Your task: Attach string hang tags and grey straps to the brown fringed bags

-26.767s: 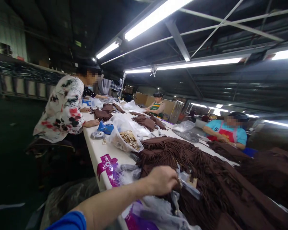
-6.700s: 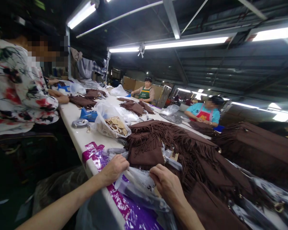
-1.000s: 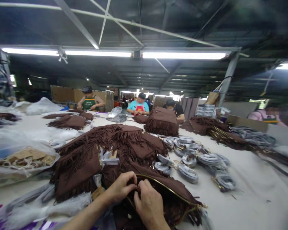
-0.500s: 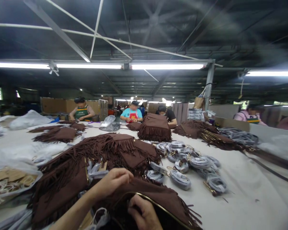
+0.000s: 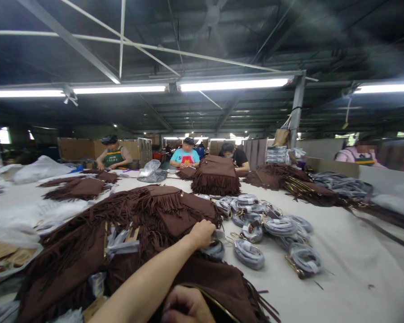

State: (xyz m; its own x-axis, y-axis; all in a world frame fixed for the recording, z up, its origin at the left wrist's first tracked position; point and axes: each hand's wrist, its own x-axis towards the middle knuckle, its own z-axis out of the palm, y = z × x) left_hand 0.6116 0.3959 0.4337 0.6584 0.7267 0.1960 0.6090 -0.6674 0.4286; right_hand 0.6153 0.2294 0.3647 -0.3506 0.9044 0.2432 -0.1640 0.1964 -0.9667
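Observation:
A brown fringed bag [image 5: 218,280] lies closest to me, its gold zipper edge showing along the opening. At that opening my right hand [image 5: 188,307] is closed, gripping the bag's edge; the fingertips are partly hidden. My left hand [image 5: 202,234] stretches forward over the bag, fingers bent down and closed on a coiled strap [image 5: 214,250] in pale wrapping. More wrapped strap coils [image 5: 249,253] with gold clasps lie to its right. Left of my hands is a pile of brown fringed bags [image 5: 67,264], some with zippers showing.
A plastic bag of tan tags [image 5: 3,255] sits at the left edge. Farther back stand a stack of fringed bags [image 5: 218,170] and a heap of bags with gold zippers [image 5: 306,186]. Several co-workers [image 5: 185,157] sit across the white table [image 5: 350,251].
My left hand has left the near bag and moved forward and right to the strap coil. My right hand, still at the bag's opening, has shifted slightly left and lower in view.

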